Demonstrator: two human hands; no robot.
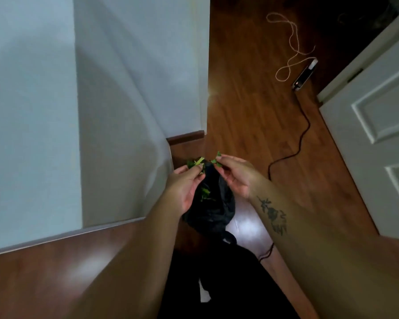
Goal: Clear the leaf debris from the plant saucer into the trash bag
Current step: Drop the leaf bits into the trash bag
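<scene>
A black trash bag (213, 209) hangs below my two hands over the wooden floor, with green leaf bits (205, 194) showing in its mouth. My left hand (186, 183) pinches a bunch of green and yellow leaf debris (195, 162) at the bag's top edge. My right hand (236, 174) pinches a small green leaf piece (217, 157) just right of it. Whether either hand also grips the bag's rim I cannot tell. No plant saucer is in view.
A white wall corner (124, 111) stands close on the left with a brown baseboard (186, 137). A white panelled door (378, 123) is on the right. A power strip (305, 73) with a black cable (295, 143) and a pale cord (290, 42) lies on the floor ahead.
</scene>
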